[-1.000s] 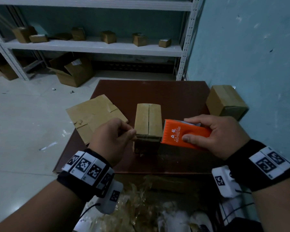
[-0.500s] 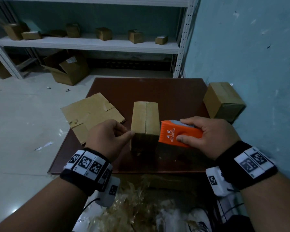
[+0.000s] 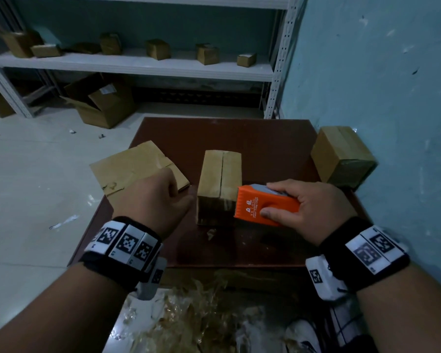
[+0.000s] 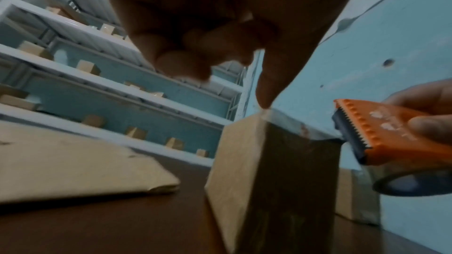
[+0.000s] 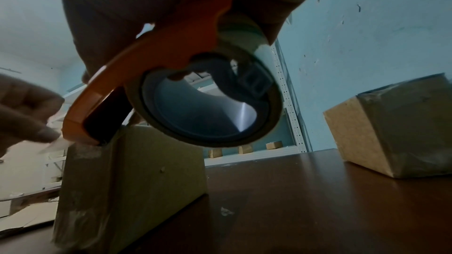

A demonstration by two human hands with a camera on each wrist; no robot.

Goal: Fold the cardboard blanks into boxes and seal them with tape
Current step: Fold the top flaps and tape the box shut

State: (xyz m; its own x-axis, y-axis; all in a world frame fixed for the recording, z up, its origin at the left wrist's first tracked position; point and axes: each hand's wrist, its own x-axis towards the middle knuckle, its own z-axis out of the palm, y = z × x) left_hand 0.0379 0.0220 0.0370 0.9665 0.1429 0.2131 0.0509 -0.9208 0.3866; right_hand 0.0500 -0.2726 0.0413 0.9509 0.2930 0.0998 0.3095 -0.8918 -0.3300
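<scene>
A folded cardboard box (image 3: 219, 179) stands on the dark brown desk (image 3: 252, 138), near the middle, with its two top flaps closed and the seam between them running away from the person. Its near face looks glossy, as if taped.

The right hand (image 3: 303, 212) grips an orange tape dispenser (image 3: 262, 208), thumb on top and fingers curled round its far side. The serrated edge of the dispenser sits at the near right top corner of the box. The right wrist view shows the tape roll (image 5: 208, 103) mounted in the dispenser, just above the box.

The left hand (image 3: 150, 200) is at the near left top corner of the box, fingers curled. In the left wrist view its extended fingertip (image 4: 265, 96) touches the top edge of the box. The right wrist view shows a pale strip at the fingertips, probably the tape end; whether the hand pinches it cannot be told.

A flat cardboard blank (image 3: 135, 169) lies on the left part of the desk, overhanging the edge. A second taped box (image 3: 341, 156) rests at the far right edge of the desk, against the blue wall (image 3: 392, 85). A white shelf (image 3: 138, 64) behind carries several small boxes.
</scene>
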